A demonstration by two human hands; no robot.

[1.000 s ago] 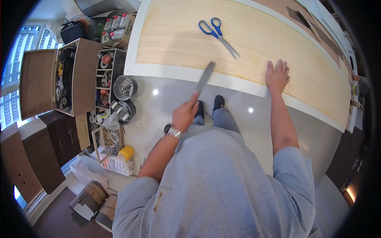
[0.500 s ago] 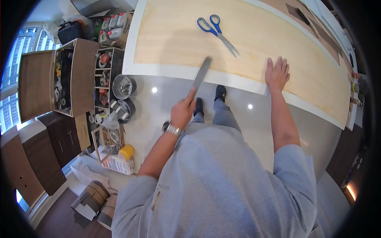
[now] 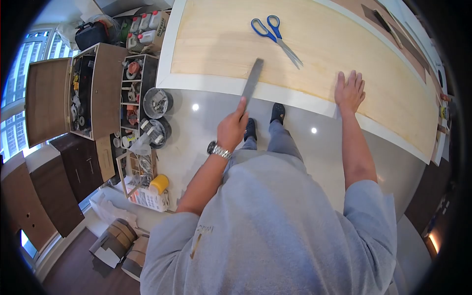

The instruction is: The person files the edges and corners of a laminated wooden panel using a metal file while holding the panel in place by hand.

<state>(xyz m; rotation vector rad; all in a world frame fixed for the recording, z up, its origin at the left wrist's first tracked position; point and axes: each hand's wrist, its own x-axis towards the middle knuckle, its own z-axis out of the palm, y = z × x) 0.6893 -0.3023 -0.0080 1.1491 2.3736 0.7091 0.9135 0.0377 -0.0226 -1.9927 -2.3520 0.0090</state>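
Note:
My left hand [image 3: 232,129] grips a long flat grey metal file [image 3: 252,81]. The file slants up and to the right, and its tip lies over the near edge of a large pale wood-veneer panel with a white border [image 3: 211,81]. My right hand [image 3: 350,91] rests flat with spread fingers on the panel's near edge, further right. Blue-handled scissors [image 3: 275,36] lie on the veneer beyond the file's tip. A metal watch sits on my left wrist.
At left stand open wooden tool boxes [image 3: 93,96] full of small tools, round tins [image 3: 157,103], a box of white bottles [image 3: 145,29] and a yellow tape roll [image 3: 159,183]. The floor is glossy grey tile. Dark strips lie on another board at the far right [image 3: 388,24].
My left hand and the file have shifted slightly up and forward, so the file's tip reaches further over the panel's edge. My right hand stays flat on the panel.

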